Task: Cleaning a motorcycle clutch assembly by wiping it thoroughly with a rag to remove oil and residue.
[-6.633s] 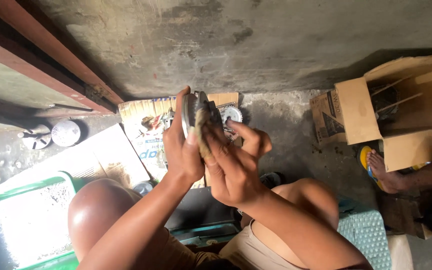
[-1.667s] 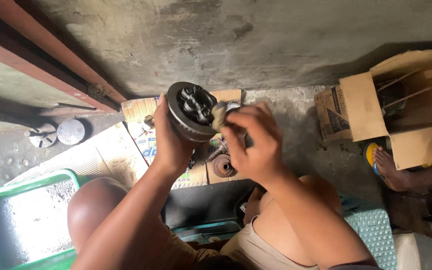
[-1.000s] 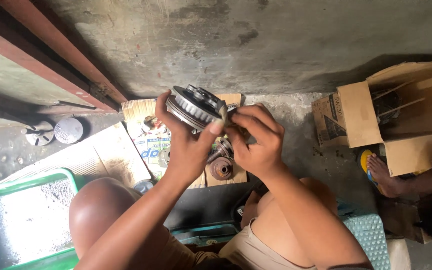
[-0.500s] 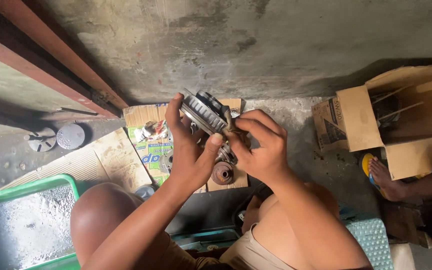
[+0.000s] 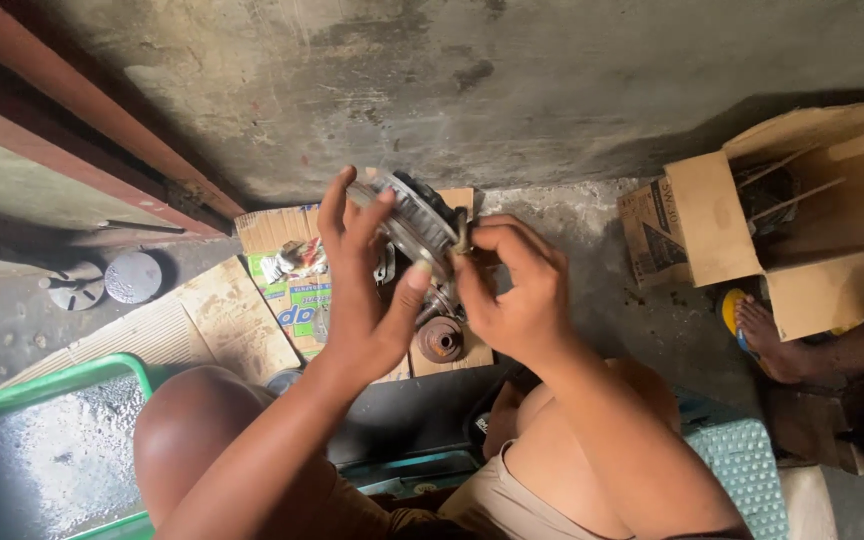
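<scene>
- Resting tilted in mid-air above the floor, the round ribbed metal motor part (image 5: pixel 417 222) sits between both hands, its dark inner side turned up and away.
- The left hand (image 5: pixel 362 290) wraps its rim, fingers spread over the back and thumb pressed to the edge.
- The right hand (image 5: pixel 517 290) is curled nearly closed at the hub, seemingly pinching a small brass-coloured piece (image 5: pixel 463 232); the view is too cramped to be sure.
- Below lie a brown pulley (image 5: pixel 439 340) on flattened cardboard (image 5: pixel 252 330); an open cardboard box (image 5: pixel 812 220) stands well apart.
- Risk: an edge-only grip could slip, dropping the part onto the pulley; a pinched piece could fall and be lost among the clutter.
</scene>
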